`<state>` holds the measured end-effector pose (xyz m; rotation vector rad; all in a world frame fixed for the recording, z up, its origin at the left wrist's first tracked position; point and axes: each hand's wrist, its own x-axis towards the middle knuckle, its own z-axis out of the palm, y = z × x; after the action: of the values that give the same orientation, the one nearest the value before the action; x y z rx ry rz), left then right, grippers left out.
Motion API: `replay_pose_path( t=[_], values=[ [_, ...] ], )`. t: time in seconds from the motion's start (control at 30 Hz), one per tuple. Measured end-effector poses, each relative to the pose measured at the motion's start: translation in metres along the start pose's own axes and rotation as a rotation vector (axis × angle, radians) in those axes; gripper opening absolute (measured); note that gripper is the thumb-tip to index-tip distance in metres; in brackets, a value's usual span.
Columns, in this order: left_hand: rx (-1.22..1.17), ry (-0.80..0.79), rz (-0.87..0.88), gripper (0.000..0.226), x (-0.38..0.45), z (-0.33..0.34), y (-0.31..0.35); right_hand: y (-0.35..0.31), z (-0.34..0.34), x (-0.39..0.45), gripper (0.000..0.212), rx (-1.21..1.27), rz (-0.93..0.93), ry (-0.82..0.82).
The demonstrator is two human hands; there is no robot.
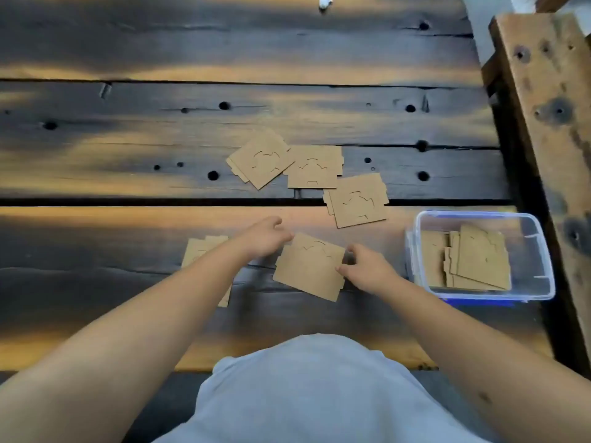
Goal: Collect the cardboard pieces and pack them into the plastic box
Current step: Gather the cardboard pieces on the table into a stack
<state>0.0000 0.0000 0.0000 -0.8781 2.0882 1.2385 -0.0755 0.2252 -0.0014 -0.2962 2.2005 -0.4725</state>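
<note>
Counts: 1 clear plastic box (pixel 540 251) at 3 o'clock, cardboard stacked inside, number unreadable. 5 cardboard piles on the plank table (pixel 128 129): 3 around 12 to 1 o'clock, 1 centre, 1 at 9 o'clock. 2 hands.

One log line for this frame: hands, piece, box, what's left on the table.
left hand + right hand: gripping cardboard piece | plastic box: open, partly filled | loose pieces: remain on wooden table
</note>
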Motion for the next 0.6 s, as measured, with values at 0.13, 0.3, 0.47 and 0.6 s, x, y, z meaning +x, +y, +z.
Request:
replay_pose_path(
  t=[0.13,0.3,0.47,0.6],
  values=[
    [-0.045,0.02,-0.066,0.055,0.0,0.02,-0.008,0.004,0.018,0.004,0.053,0.264,0.185,0.04],
    [-0.06,0.039,-0.065,0.042,-0.005,0.041,-0.01,-0.002,0.034,0.007,0.061,0.539,0.414,0.025],
    [-0.155,0.045,-0.15,0.054,-0.013,0.049,-0.014,-0.012,0.043,0.007,0.059,0.672,0.482,-0.026],
    [-0.198,0.061,-0.204,0.062,-0.027,0.052,-0.028,-0.014,0.045,0.005,0.059,0.705,0.465,-0.035]
  ],
)
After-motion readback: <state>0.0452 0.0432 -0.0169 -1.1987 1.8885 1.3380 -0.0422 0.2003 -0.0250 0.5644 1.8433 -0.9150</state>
